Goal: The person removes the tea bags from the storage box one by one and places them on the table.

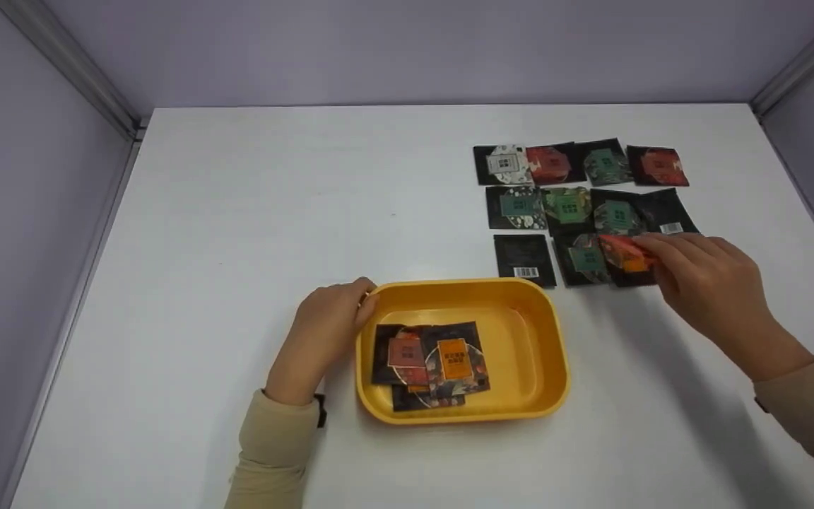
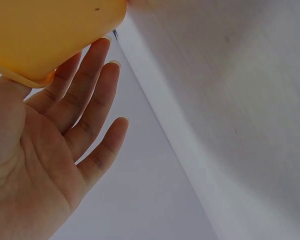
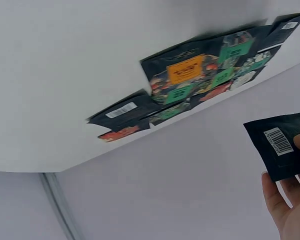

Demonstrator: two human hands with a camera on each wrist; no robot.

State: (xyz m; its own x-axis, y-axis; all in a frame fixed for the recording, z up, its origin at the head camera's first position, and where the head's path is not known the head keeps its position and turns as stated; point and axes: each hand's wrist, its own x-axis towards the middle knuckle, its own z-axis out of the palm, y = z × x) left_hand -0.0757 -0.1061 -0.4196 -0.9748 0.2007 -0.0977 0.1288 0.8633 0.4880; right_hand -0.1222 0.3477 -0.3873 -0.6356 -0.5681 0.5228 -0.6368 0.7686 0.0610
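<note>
My right hand (image 1: 711, 283) pinches a flat packet (image 3: 277, 145) above the lower row of packets. In the head view its red front (image 1: 619, 246) shows; the right wrist view has its black back with a barcode. Below it lies a packet with an orange label (image 3: 186, 70), partly covered in the head view. My left hand (image 1: 329, 322) grips the left rim of a yellow plastic tub (image 1: 520, 346), thumb over the edge and fingers along the outer wall. Several packets, among them one with an orange label (image 1: 455, 359), lie overlapping inside the tub's left half.
Three rows of dark packets lie behind and right of the tub, including a white-labelled one (image 1: 506, 164), a red one (image 1: 660, 166) and a barcode-up one (image 1: 524, 256). They rest on a white table (image 1: 258, 198) with pale walls (image 1: 407, 53) at the back and sides.
</note>
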